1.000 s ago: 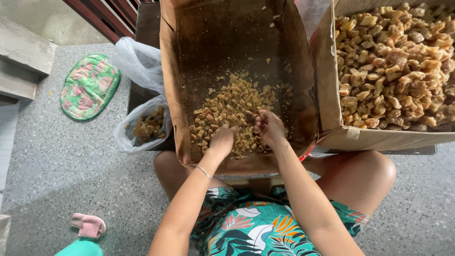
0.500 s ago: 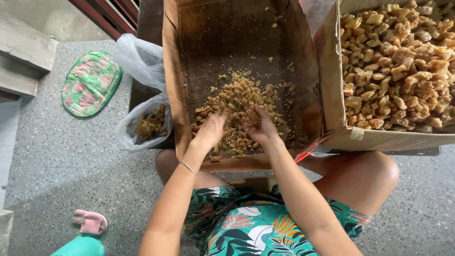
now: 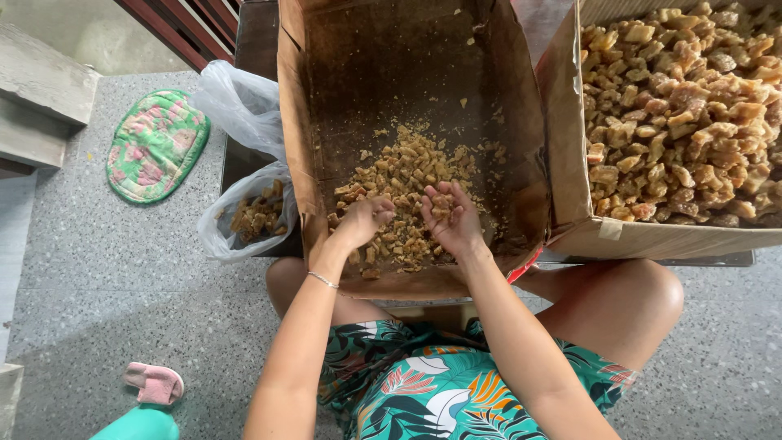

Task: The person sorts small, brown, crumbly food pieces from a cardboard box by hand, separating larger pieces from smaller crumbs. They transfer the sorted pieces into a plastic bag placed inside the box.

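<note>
Head view: I look down over my lap.
Left hand [image 3: 364,218]: curled loosely round a few brown chunks, resting on the pile.
Right hand [image 3: 450,218]: palm up, cupped, chunks lying in it.
Chunk pile [image 3: 407,175]: under and just beyond both hands, inside the near cardboard box [image 3: 326,98].
Far right: fuller second box [image 3: 570,122].
Left: plastic bag [image 3: 244,213].

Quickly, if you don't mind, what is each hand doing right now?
Left hand: loosely curled, knuckles up, on the brown chunks; grip cannot be told.
Right hand: open, palm up, cupping some chunks.
</note>
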